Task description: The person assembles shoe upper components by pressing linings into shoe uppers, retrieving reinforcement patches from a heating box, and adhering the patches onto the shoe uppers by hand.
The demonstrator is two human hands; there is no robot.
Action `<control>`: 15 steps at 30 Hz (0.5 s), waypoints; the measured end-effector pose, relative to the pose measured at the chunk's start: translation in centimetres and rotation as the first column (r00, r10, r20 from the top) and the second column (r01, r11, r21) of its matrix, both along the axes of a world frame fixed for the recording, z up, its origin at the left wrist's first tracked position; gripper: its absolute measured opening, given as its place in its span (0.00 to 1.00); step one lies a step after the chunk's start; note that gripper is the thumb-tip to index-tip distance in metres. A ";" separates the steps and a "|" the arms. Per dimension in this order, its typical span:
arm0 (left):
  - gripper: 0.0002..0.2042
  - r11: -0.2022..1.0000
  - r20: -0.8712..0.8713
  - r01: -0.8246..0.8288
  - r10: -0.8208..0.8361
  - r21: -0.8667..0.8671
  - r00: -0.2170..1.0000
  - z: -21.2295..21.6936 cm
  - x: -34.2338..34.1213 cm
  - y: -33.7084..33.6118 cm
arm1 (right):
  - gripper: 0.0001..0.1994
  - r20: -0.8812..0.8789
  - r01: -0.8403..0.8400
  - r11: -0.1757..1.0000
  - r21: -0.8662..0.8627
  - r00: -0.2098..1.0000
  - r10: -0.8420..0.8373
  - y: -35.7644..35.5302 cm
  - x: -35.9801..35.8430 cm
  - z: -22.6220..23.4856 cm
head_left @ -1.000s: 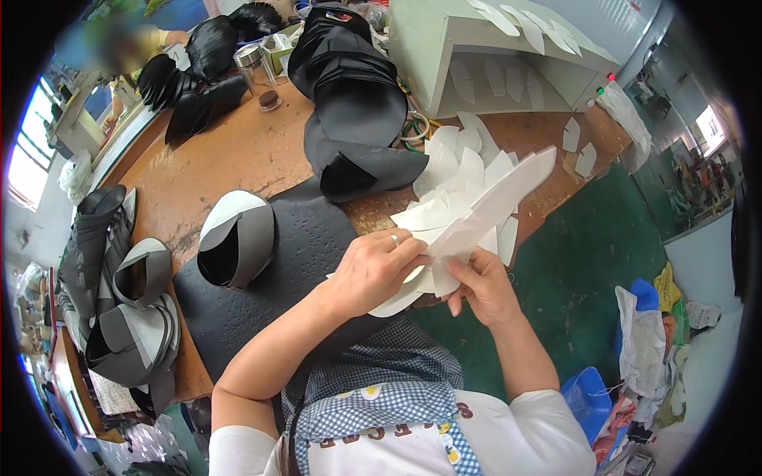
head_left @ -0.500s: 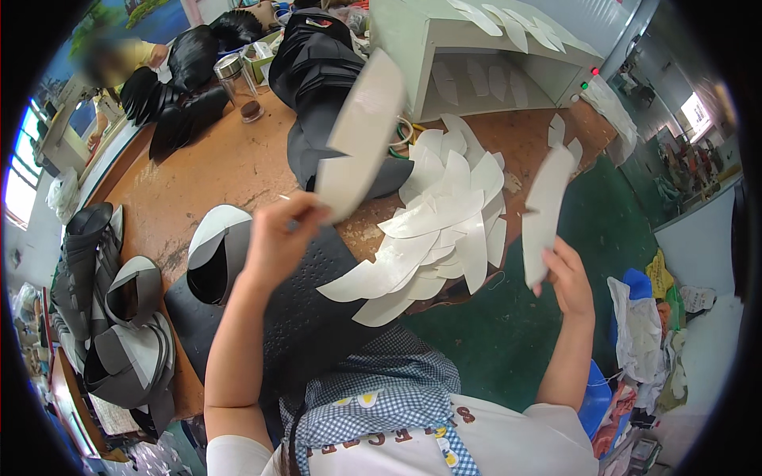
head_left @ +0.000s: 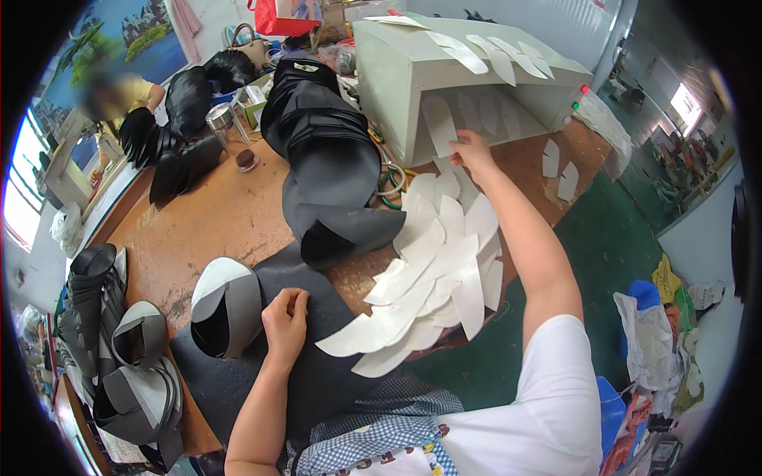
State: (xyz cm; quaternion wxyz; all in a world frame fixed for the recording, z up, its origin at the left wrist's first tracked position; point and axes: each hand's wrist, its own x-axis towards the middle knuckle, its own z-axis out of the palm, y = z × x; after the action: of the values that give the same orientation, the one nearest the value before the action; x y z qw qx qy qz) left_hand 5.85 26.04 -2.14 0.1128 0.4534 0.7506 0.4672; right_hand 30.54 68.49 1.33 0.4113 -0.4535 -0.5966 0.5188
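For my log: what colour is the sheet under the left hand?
Black sheet, head view.

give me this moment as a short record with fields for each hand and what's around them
left hand: fingers curled, resting on the dark mat, beside a grey and white curved piece
right hand: arm stretched out, on a white cut piece at the pale box
between them: fanned white cut pieces
behind: stacked black material
surface: brown worktable

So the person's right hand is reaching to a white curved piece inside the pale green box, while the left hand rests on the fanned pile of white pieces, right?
Not quite. The head view shows the left hand resting on the dark grey mat, beside the fanned pile of white pieces, not on it. The right hand does reach to a white curved piece inside the pale green box.
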 end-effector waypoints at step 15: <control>0.08 1.000 0.039 -0.024 0.024 -0.013 0.999 0.9 0.4 0.6 | 0.17 0.853 0.012 0.893 0.450 0.291 -0.433 10.5 -1.0 0.4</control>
State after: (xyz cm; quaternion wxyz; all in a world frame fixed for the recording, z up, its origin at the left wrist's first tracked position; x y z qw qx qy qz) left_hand 6.28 26.63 -1.29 0.1247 0.4345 0.7566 0.4725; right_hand 29.52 79.00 1.77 0.1332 -0.6648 -0.7346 -0.0236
